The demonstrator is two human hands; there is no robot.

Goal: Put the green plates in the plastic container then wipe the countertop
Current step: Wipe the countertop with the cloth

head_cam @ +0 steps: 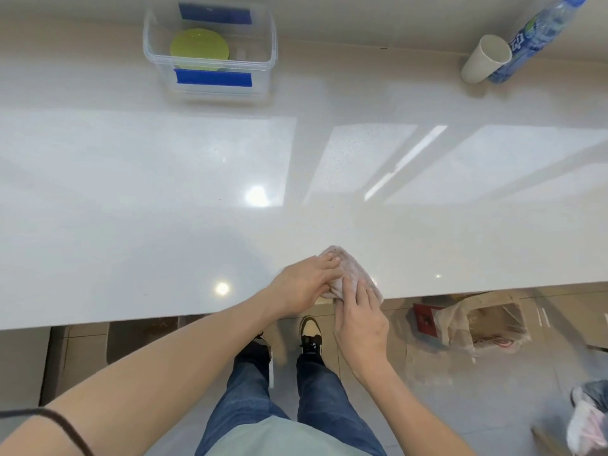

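Green plates (199, 47) lie stacked inside the clear plastic container (263, 60) with blue clips at the back left of the white countertop (148, 199). At the countertop's near edge a pale pinkish cloth (350, 269) rests on the surface. My left hand (304, 284) grips the cloth's left side, fingers curled over it. My right hand (360, 319) holds its near right corner, fingertips pressed on top.
A white paper cup (485, 59) and a blue-labelled water bottle (534, 37) stand at the back right by the wall. Below the counter edge are my shoes, a plastic bag with a red box (460, 320), and another person's shoe (587, 419) at the lower right.
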